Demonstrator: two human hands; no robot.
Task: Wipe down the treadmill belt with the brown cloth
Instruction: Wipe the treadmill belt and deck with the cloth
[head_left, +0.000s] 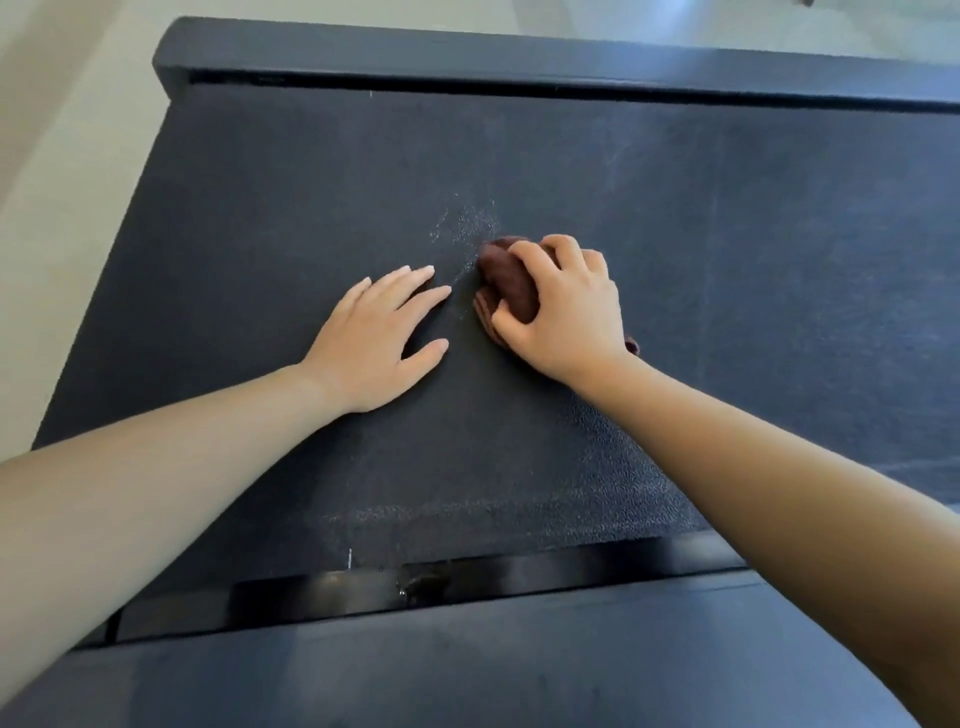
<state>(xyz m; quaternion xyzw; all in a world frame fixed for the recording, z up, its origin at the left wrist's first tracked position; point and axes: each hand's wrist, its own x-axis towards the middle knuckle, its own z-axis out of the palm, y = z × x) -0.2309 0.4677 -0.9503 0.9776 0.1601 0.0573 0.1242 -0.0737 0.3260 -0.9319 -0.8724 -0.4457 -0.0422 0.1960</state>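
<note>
Far left, floor (57, 171): pale, plain.
Treadmill belt (249, 208): dark, textured, with pale dusty smears.
Left hand (371, 343): flat on the belt, fingers straight, grasping nothing.
Brown cloth (509, 283): bunched on the belt, just beside the left hand.
Right hand (566, 312): fingers curled round the cloth, pressing down.

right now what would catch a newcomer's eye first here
Probably the right hand near the middle of the dark treadmill belt, its fingers curled round a bunched brown cloth. Just left of it, the left hand rests flat on the belt. A pale dusty smear shows just beyond the cloth.
</note>
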